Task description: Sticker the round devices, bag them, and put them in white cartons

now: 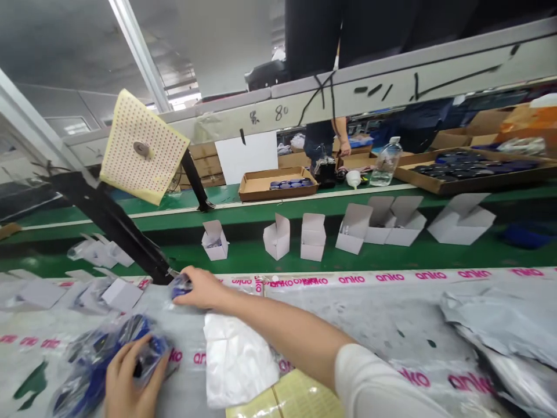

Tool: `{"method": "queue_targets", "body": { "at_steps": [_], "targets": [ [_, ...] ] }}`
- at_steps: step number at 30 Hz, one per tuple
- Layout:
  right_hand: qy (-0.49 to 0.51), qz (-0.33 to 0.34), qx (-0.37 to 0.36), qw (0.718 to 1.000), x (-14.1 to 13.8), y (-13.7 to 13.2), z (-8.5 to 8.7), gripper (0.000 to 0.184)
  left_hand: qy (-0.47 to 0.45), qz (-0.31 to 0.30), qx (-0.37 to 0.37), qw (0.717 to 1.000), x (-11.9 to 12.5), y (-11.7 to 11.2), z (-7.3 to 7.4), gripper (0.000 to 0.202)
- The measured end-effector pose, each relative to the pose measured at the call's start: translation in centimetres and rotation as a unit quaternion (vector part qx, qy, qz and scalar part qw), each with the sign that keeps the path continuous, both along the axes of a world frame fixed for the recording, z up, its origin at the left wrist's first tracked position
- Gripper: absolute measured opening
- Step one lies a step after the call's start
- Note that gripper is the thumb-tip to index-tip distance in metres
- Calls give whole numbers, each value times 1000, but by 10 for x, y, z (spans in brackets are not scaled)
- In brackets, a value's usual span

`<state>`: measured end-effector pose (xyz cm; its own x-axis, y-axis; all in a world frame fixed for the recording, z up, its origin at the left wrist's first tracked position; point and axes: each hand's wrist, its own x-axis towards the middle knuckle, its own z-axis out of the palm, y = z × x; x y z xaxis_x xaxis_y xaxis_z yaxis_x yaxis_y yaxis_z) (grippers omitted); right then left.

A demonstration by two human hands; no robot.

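My right hand [203,288] reaches across the covered work surface. Its thumb and fingers pinch a small blue item in clear plastic [180,287] near the foot of a black post. At the lower left, my left hand [133,377] has its fingers bent around another bagged blue item [152,351]. That one lies against a pile of blue items in clear bags [89,371]; their exact kind is blurred. Beside the hands rests a stack of white plastic bags [237,360], partly over yellow sticker sheets [287,399].
Open white boxes [312,238] stand in a row on the green belt [248,264]. More white boxes [123,294] sit at left. A black post [117,226] slants nearby. Behind are cardboard trays [261,194], a clear bottle [386,164] and a person's arm [342,136]. Grey plastic [500,325] lies right.
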<state>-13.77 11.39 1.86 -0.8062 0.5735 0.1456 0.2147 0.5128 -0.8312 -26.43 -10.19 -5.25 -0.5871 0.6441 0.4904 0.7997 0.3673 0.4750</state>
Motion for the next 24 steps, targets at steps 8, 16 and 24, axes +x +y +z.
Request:
{"method": "queue_targets", "body": {
  "at_steps": [8, 16, 24],
  "targets": [
    [206, -223, -88, 949, 187, 74, 46, 54, -67, -160, -115, 978, 55, 92, 74, 66],
    [389, -405, -84, 823, 255, 83, 65, 64, -282, -240, -47, 928, 149, 311, 67, 37],
    [305, -432, 97, 843, 252, 82, 56, 54, -172, -273, -3, 947, 155, 266, 35, 28]
  ]
}}
